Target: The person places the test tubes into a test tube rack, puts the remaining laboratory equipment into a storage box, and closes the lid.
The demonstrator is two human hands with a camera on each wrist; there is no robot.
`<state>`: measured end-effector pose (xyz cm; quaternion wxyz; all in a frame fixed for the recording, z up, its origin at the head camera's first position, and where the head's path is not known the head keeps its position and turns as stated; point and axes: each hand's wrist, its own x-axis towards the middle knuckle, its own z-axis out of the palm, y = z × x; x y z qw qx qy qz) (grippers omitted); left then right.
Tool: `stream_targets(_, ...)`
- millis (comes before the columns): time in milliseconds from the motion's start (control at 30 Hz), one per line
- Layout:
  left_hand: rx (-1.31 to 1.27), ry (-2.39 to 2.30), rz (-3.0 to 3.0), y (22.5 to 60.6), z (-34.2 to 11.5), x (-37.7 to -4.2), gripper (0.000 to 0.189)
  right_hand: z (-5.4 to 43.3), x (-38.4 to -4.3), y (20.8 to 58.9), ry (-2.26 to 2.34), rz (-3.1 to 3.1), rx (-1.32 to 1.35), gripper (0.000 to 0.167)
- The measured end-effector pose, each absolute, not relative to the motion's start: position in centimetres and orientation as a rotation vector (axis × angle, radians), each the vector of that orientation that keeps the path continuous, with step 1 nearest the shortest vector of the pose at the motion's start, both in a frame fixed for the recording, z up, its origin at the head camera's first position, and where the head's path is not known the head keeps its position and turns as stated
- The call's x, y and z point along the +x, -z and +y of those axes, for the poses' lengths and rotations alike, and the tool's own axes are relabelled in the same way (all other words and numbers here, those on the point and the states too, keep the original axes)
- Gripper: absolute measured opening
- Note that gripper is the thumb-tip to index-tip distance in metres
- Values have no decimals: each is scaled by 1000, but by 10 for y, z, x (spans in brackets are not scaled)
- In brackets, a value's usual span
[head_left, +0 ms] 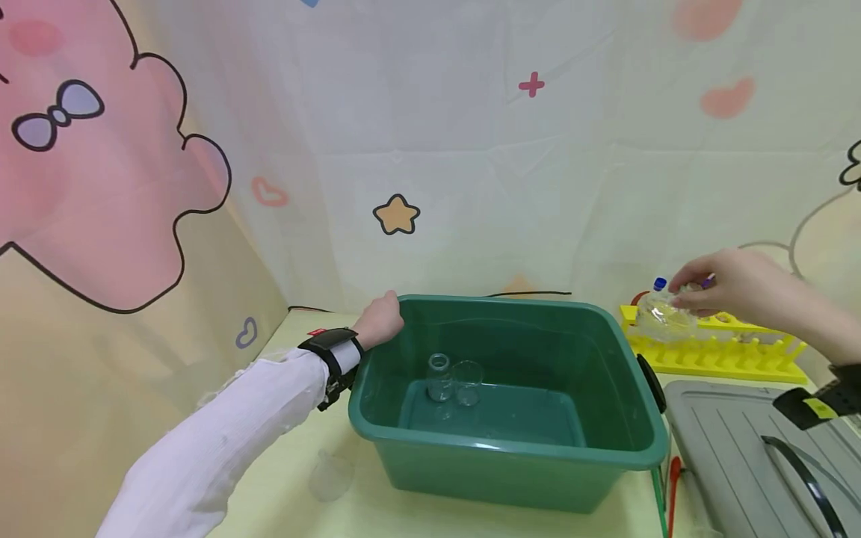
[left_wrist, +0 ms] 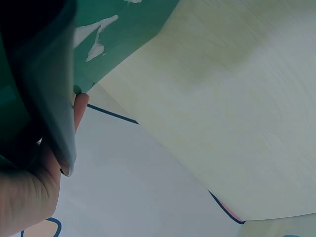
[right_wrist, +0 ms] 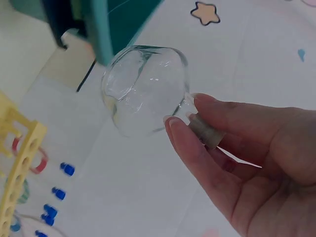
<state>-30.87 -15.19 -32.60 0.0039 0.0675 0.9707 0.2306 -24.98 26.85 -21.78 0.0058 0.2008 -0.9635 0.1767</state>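
- Pinching a clear glass flask point(right_wrist: 143, 91) by its narrow neck, the right hand point(head_left: 740, 288) has its thumb and fingers closed on the glass.
- The flask is up in the air to the right of the green tub point(head_left: 498, 474), in front of the yellow rack point(head_left: 720, 362) as the head view sees it; its round body points away from the hand in the right wrist view.
- The left hand point(head_left: 380, 321) grips the tub's rim at the far left corner, fingers bent around the wall.
- Inside the tub, toward the left, a small glass bottle point(head_left: 439, 381) stands upright just beside a clear cup point(head_left: 467, 385); whether the two touch, I cannot tell.
- Another clear glass piece point(head_left: 331, 477) sits on the table point(head_left: 289, 515), near the tub's front left side, its outline faint.
- To the tub's right lies a gray lid point(head_left: 729, 441) with a black handle point(head_left: 807, 478), and between them are a red stick point(head_left: 675, 486) and a green stick point(head_left: 658, 497).
- Several blue caps point(right_wrist: 67, 169) show near the rack.
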Motion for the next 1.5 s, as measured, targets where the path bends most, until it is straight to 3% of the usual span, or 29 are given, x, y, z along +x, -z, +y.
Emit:
stream_targets(833,198,-735,3026,322,-152,-306,26,125,-271,256,-510,-2998,1162,5)
stream_targets(1300,154,-747,3031,327,-150,-309,23,101,-289,305,-491,-3022,1204,16)
stream_targets(1500,173,-741,3038,326,-149,-306,22,102,-291,320,-533,-3051,1151,8)
